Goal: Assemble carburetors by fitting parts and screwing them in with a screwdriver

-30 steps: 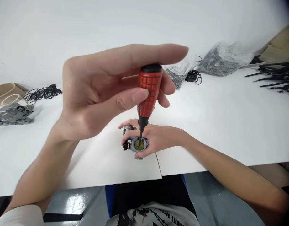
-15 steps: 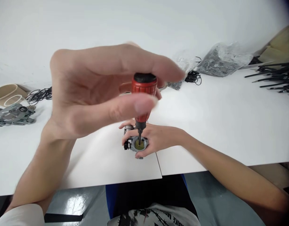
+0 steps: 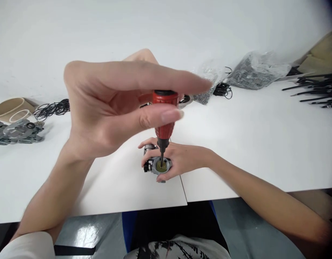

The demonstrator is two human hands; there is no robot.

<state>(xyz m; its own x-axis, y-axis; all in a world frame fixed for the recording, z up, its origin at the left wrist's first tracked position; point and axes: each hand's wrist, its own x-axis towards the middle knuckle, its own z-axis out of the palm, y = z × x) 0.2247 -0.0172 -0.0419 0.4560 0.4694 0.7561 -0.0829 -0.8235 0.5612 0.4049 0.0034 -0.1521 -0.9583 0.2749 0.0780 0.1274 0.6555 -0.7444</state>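
My left hand (image 3: 106, 108) pinches the red handle of a screwdriver (image 3: 164, 118) between thumb and fingers, holding it upright. Its dark tip sits in the yellowish centre of a small grey metal part (image 3: 158, 165) on the white table (image 3: 263, 136). My right hand (image 3: 179, 158) lies on the table and grips that part from the right, fingers wrapped round it.
At the far left lie grey metal parts (image 3: 14, 131), a beige tape roll (image 3: 8, 106) and black rubber rings (image 3: 51, 108). Bags of small dark pieces (image 3: 254, 70) and black strips (image 3: 314, 90) sit at the back right. The table's front edge runs just below the part.
My left hand's fingers have shifted round the screwdriver handle, which sits slightly lower than before. My right hand and the metal part have stayed in place.
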